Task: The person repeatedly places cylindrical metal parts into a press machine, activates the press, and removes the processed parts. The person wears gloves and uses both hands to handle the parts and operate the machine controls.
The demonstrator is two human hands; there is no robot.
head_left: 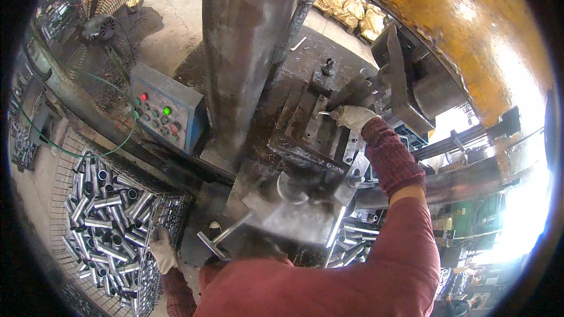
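My right hand (pixel 356 117), in a pale work glove, reaches into the press over the steel die block (pixel 317 118). Its fingers look closed at the die; a small light-coloured end shows at the fingertips, too small to name. My left hand (pixel 163 251), also gloved, is low on the left by the rim of a wire basket (pixel 167 214). The fingers there are partly hidden, so whether they grip the rim is unclear. Short shiny metal tubes (pixel 108 229) lie heaped in that basket. A T-shaped metal handle (pixel 214 245) lies between me and the press.
A control box (pixel 167 105) with lit red and green buttons stands left of a thick steel column (pixel 244 58). The yellow press body (pixel 458 29) overhangs the right side. A metal plate (pixel 288 217) lies before the die. A caged fan (pixel 100 0) stands at the far left.
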